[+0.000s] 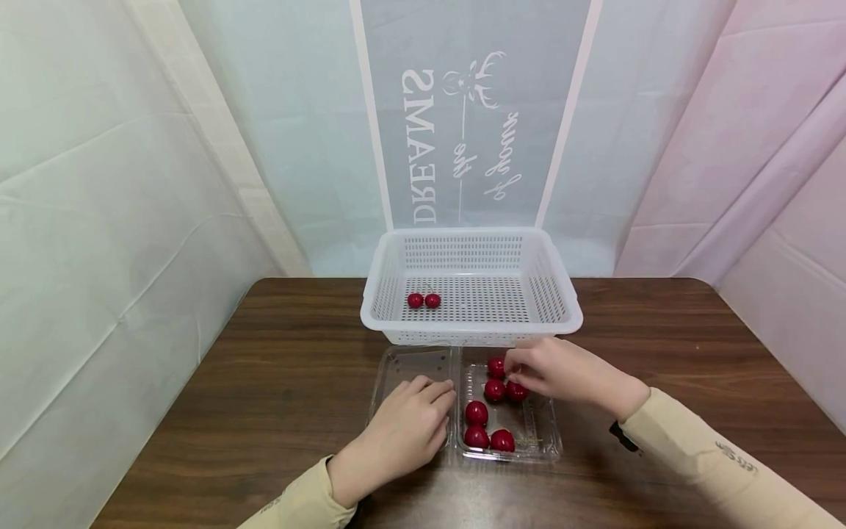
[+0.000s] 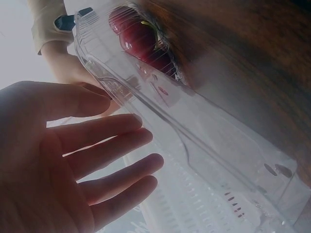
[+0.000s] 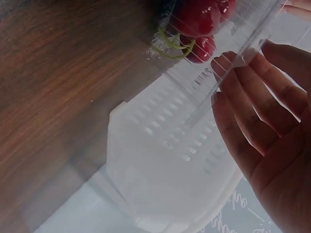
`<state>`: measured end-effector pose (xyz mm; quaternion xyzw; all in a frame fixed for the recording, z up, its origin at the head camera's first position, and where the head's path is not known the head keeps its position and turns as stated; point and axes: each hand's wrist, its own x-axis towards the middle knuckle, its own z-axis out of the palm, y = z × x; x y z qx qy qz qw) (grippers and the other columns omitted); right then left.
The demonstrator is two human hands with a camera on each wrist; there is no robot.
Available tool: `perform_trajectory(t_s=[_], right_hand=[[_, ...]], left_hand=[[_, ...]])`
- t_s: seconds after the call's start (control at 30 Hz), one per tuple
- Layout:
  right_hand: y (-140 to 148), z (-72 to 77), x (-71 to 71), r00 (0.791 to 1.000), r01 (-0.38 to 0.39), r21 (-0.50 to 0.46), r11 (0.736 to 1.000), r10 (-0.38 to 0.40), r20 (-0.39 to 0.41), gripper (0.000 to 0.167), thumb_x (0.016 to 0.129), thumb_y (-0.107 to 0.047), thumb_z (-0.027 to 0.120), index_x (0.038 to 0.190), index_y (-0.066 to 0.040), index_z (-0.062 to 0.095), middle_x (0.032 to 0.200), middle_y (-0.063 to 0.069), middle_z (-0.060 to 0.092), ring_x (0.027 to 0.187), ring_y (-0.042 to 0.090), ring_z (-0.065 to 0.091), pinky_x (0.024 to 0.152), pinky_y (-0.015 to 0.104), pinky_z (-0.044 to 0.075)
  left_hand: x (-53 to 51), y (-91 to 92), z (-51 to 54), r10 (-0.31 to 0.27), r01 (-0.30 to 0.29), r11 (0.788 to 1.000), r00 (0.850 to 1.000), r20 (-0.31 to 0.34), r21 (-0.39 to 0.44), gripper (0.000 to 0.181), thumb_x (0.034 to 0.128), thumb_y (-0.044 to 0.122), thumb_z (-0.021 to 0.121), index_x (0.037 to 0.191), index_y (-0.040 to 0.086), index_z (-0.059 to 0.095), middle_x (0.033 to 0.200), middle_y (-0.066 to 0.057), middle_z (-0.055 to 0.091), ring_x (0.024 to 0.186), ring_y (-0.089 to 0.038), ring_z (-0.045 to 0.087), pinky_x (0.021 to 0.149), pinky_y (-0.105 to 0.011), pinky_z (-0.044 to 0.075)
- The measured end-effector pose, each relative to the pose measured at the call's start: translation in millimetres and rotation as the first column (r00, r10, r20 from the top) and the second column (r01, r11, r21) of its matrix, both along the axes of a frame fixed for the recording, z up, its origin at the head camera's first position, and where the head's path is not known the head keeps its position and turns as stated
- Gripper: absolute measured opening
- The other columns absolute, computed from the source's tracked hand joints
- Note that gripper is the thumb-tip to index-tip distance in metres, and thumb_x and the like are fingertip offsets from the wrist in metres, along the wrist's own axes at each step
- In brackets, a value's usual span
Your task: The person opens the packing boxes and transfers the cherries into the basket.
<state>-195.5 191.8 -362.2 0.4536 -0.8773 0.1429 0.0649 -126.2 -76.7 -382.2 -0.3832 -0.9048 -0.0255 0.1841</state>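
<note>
Several dark red cherries [image 1: 476, 413] lie in the right half of a clear plastic clamshell box [image 1: 551, 448], which is spread open on the table. My left hand [image 1: 406, 422] rests over the box's flat lid half [image 1: 413, 360], its fingers extended and holding nothing. My right hand [image 1: 555, 371] reaches over the far right side of the box, fingers loosely bent. Its fingertips are close to a cherry [image 1: 517, 391] there; no firm grip shows. In the right wrist view, green stems [image 3: 177, 46] show through the clear wall.
Behind the box stands a white perforated basket [image 1: 472, 325] with two cherries [image 1: 424, 300] at its left. It sits at the back edge of the brown wooden table [image 1: 297, 367]. Pale cloth walls [image 1: 165, 184] surround the table at the back and sides.
</note>
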Motion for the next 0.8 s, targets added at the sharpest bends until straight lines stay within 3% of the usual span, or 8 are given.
perform_trajectory(t_s=[0.37,0.8], right_hand=[[-2.6,-9.6,2.7,0.999,0.048,0.09,0.995,-0.049,0.011,0.009,0.079,-0.014,0.073,0.082,-0.019,0.066,0.076,-0.01,0.061,0.068,0.001,0.055,0.06,0.023,0.049],[-4.4,-20.0,2.8,0.993,0.021,0.179,0.984,0.001,-0.122,0.022,0.07,-0.024,0.082,0.082,-0.015,0.066,0.073,-0.005,0.061,0.064,0.006,0.054,0.059,0.026,0.049]], left_hand=[[-0.1,-0.2,0.0,-0.003,0.003,1.0,1.0,-0.011,0.003,0.027,0.0832,0.02,0.062,0.108,0.011,0.069,0.115,0.0,0.067,0.1,-0.016,0.059,0.074,-0.03,0.048],[-0.2,0.1,-0.3,0.001,-0.001,1.0,1.0,-0.01,0.0,0.027,0.0838,0.021,0.061,0.108,0.011,0.068,0.115,-0.001,0.067,0.1,-0.016,0.059,0.075,-0.03,0.048]])
